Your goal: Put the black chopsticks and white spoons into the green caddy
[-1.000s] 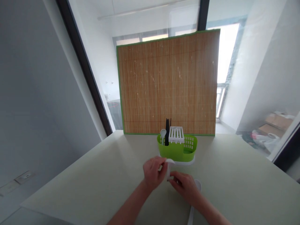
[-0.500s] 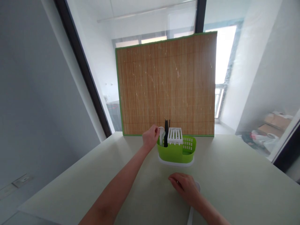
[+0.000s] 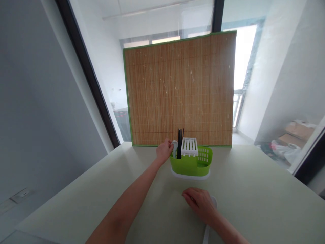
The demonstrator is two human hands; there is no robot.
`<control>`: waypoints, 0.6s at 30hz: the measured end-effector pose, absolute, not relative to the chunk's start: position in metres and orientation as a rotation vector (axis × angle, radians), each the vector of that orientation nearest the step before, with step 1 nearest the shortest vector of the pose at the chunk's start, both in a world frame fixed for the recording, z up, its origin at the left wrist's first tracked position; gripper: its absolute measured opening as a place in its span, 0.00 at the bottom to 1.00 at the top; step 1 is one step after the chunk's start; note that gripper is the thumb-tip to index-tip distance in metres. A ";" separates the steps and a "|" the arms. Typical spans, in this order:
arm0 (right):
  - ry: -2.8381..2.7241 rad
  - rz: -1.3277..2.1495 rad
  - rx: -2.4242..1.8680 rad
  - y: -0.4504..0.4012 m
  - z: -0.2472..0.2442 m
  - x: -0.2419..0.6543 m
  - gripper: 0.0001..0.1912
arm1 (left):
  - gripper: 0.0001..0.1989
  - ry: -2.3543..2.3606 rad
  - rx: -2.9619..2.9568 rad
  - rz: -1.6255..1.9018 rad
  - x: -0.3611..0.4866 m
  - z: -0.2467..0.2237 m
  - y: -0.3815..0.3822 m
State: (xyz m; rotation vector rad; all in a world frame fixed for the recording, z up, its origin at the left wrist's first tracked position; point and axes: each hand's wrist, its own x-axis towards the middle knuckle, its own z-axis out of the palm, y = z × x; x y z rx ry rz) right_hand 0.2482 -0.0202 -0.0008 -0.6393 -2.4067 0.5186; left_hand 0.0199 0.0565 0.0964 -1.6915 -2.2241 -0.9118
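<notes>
At the left end of the green utensil basket (image 3: 184,166), my left hand (image 3: 164,149) pinches the bowl edge of a white spoon (image 3: 175,146). The spoon stands upright with its handle down inside the basket; a second pale bowl edge seems to overlap it. Black chopsticks (image 3: 179,144) stand right beside it. A white slatted rack (image 3: 189,146) sits across the basket's middle. Nearer to me, my right hand (image 3: 199,200) rests on the table with its fingers curled closed and nothing visible in them. A long white spoon (image 3: 207,234) lies partly hidden beneath that hand and wrist.
The pale table (image 3: 254,189) carries the basket near its far edge. Behind it, a bamboo mat (image 3: 180,91) with green edging stands upright against a glass partition. Cardboard boxes (image 3: 299,132) and plastic bags lie on the floor beyond, to the right.
My left hand has shifted slightly right and down, and the spoon in it sits a little lower in the basket. My right hand stays in place.
</notes>
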 end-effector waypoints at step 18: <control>-2.092 0.420 -0.554 -0.025 0.002 0.257 0.13 | 0.03 -1.628 -2.455 -1.275 0.136 -0.018 -0.040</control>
